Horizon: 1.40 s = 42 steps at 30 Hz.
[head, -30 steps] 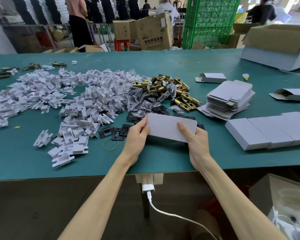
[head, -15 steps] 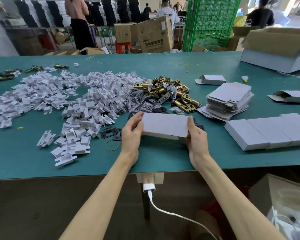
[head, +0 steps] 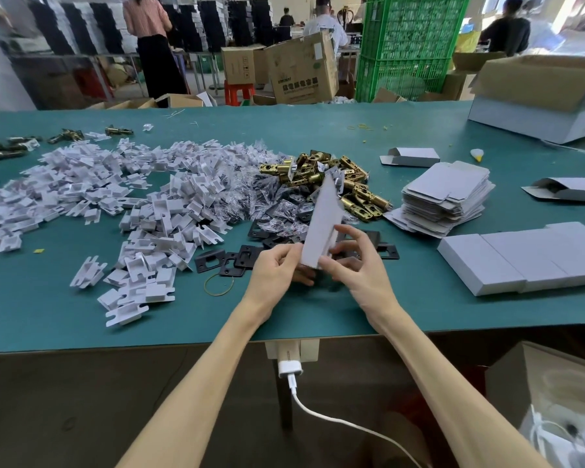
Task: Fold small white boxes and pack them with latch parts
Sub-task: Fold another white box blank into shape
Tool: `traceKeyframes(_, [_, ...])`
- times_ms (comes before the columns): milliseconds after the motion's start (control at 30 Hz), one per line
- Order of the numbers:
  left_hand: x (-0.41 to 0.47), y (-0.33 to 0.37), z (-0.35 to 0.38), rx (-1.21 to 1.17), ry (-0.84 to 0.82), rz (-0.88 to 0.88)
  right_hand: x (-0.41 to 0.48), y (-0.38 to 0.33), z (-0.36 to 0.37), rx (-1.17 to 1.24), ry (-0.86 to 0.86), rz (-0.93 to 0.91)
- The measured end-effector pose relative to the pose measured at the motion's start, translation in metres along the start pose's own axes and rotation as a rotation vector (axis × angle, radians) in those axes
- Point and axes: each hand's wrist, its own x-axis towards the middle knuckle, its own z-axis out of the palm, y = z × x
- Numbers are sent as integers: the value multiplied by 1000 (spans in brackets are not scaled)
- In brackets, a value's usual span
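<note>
A small white box (head: 321,224) stands on end, tilted, above the green table (head: 81,315). My left hand (head: 277,268) grips its lower left edge. My right hand (head: 355,261) pinches its lower right side with thumb and fingers. Behind it lie brass latch parts (head: 328,177), black strike plates (head: 230,261), bagged screws (head: 277,204) and a wide heap of white card inserts (head: 149,211). A stack of flat box blanks (head: 450,197) sits to the right. Closed white boxes (head: 520,261) lie in a row at the right front.
A rubber band (head: 218,285) lies left of my hands. Two half-folded boxes (head: 409,157) (head: 568,190) and a large open carton (head: 537,99) occupy the far right. A white charger and cable (head: 289,369) hang under the table edge. People, cartons and green crates (head: 409,45) stand beyond.
The box was held flat and level between both hands; now it is turned upright on end, with my hands shifted down to its lower part.
</note>
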Motion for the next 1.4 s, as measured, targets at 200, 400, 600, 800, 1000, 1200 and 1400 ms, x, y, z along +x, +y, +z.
traceKeyframes(200, [-2,4,0,-42,-77,40,-1,1,2,-160,-38,-66])
traceKeyframes(400, [-1,1,-4,-78,-3,47,0,3,0,90,112,11])
traceKeyframes(600, [-4,5,-6,-51,-82,22,-2,2,1,41,28,48])
traceKeyframes(800, [-2,13,-24,25,-213,46,-2,-1,0,-15,-68,3])
traceKeyframes(1000, [0,8,-39,8,-158,54,0,-2,5,-145,-112,8])
traceKeyframes(1200, [1,6,-34,26,-136,54,14,-8,-1,-205,42,51])
traceKeyframes(1400, [0,7,-36,67,-129,41,100,-10,-29,-699,160,32])
